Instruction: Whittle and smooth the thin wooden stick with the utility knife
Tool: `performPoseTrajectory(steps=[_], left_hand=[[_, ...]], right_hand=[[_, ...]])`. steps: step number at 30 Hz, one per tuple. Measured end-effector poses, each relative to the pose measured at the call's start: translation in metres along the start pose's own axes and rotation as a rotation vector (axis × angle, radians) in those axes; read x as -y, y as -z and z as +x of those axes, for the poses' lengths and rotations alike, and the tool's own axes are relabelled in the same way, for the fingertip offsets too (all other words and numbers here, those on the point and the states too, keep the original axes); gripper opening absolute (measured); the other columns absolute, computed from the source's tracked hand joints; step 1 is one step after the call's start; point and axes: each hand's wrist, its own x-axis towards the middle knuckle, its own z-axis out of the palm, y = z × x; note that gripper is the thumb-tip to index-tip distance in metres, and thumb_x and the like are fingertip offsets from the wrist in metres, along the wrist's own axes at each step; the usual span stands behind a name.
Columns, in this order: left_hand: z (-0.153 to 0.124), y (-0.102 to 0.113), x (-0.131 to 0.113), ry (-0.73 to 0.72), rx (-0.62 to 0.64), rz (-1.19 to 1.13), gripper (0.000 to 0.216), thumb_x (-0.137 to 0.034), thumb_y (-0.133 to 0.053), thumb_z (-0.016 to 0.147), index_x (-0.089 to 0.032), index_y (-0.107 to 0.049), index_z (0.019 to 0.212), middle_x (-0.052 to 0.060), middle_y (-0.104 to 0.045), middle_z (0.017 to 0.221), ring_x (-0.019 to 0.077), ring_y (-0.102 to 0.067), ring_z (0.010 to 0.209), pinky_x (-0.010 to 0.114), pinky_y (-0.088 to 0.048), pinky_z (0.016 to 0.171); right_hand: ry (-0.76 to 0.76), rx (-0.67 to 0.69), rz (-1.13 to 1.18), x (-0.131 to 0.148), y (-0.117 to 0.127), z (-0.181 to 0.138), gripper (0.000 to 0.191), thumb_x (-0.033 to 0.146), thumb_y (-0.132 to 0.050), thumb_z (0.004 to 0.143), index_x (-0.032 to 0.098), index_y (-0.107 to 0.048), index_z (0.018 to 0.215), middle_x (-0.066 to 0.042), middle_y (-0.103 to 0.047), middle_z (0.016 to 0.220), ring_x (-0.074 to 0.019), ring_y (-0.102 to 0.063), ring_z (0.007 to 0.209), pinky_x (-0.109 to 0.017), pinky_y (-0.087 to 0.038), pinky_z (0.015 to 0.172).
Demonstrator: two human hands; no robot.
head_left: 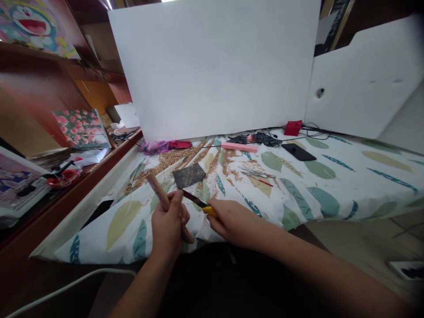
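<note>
My left hand (pixel 170 217) is closed around a wooden stick (pixel 157 190), which slants from upper left to lower right. In my right hand (pixel 232 221) is a utility knife (pixel 210 211) with a yellow handle. Its dark blade points left, and the tip reaches my left fingers beside the stick; whether it touches the wood I cannot tell. Just beyond the blade, a dark grey square sheet (pixel 189 175) lies on the leaf-patterned cloth (pixel 124 221). Wood shavings (pixel 174 160) are strewn over the cloth behind it.
Farther back are a pink block (pixel 239 147), dark crumpled bundles (pixel 266 139), a black phone-like slab (pixel 299 152) and a red piece (pixel 293 128). Several thin tools (pixel 255 172) and a red stick (pixel 265 183) lie mid-table. A white board (pixel 215 70) stands behind; shelves (pixel 43 84) line the left.
</note>
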Motion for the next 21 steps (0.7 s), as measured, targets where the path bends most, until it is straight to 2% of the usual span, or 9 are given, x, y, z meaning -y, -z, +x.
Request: performPoseTrajectory(steps=[2,4,6,10,13,15,17,21], left_hand=[[0.005,0.0,-0.002,0.021,-0.05,-0.104,0.032,-0.045,-0.073,0.081,-0.019,-0.055,0.08,-0.012,-0.034,0.046,0.0049,-0.032,0.038,0.018,-0.029,0.039],[0.005,0.0,-0.001,0.081,-0.027,-0.122,0.037,-0.045,-0.073,0.081,-0.021,-0.046,0.072,-0.012,-0.034,0.046,0.0048,-0.031,0.037,0.018,-0.028,0.037],[0.0,-0.002,0.002,0.17,0.072,-0.072,0.041,-0.041,-0.075,0.08,-0.022,-0.04,0.069,-0.012,-0.035,0.045,0.005,-0.031,0.035,0.018,-0.028,0.036],[-0.021,-0.009,0.007,0.318,0.286,-0.049,0.035,-0.034,-0.072,0.083,-0.023,-0.04,0.072,-0.013,-0.035,0.043,0.0055,-0.03,0.034,0.018,-0.027,0.036],[-0.031,-0.012,0.007,0.366,0.343,-0.056,0.033,-0.031,-0.069,0.084,-0.023,-0.039,0.071,-0.013,-0.033,0.043,0.0053,-0.027,0.034,0.018,-0.026,0.036],[-0.035,-0.012,0.007,0.393,0.357,-0.051,0.034,-0.031,-0.069,0.084,-0.023,-0.039,0.071,-0.013,-0.033,0.043,0.0054,-0.026,0.033,0.019,-0.026,0.036],[-0.037,-0.013,0.007,0.422,0.37,-0.037,0.033,-0.032,-0.068,0.084,-0.024,-0.039,0.071,-0.013,-0.033,0.043,0.0054,-0.026,0.034,0.019,-0.026,0.036],[-0.042,-0.013,0.007,0.462,0.408,0.003,0.034,-0.037,-0.07,0.082,-0.024,-0.04,0.072,-0.013,-0.032,0.043,0.0059,-0.025,0.034,0.019,-0.026,0.036]], right_hand=[[-0.028,-0.007,-0.004,-0.004,-0.001,0.002,0.016,0.031,-0.048,0.097,0.017,-0.056,0.098,-0.009,-0.069,0.092,-0.0198,-0.062,0.081,-0.028,-0.038,0.068],[-0.059,-0.028,0.015,-0.01,-0.001,0.004,0.017,0.031,-0.048,0.097,0.017,-0.056,0.1,-0.009,-0.069,0.093,-0.0198,-0.062,0.082,-0.027,-0.039,0.069],[-0.055,-0.065,0.073,-0.016,0.001,0.007,0.015,0.029,-0.048,0.098,0.018,-0.056,0.102,-0.008,-0.069,0.095,-0.0185,-0.062,0.083,-0.026,-0.039,0.07],[-0.088,-0.207,0.167,-0.026,0.008,0.012,0.02,0.028,-0.048,0.098,0.019,-0.055,0.115,-0.005,-0.069,0.096,-0.0175,-0.062,0.084,-0.025,-0.041,0.073],[-0.073,-0.284,0.218,-0.03,0.011,0.013,0.032,0.029,-0.047,0.098,0.019,-0.05,0.129,-0.009,-0.065,0.117,-0.02,-0.06,0.105,-0.029,-0.042,0.087],[-0.031,-0.304,0.247,-0.032,0.012,0.013,0.035,0.029,-0.047,0.098,0.019,-0.048,0.132,-0.011,-0.059,0.129,-0.0208,-0.055,0.116,-0.031,-0.04,0.095],[-0.024,-0.327,0.248,-0.033,0.014,0.012,0.028,0.03,-0.051,0.096,0.019,-0.053,0.122,-0.01,-0.063,0.121,-0.0204,-0.058,0.108,-0.031,-0.042,0.09],[-0.042,-0.322,0.238,-0.036,0.019,0.006,0.014,0.034,-0.055,0.094,0.021,-0.056,0.097,-0.001,-0.066,0.083,-0.0158,-0.059,0.074,-0.025,-0.041,0.068]])
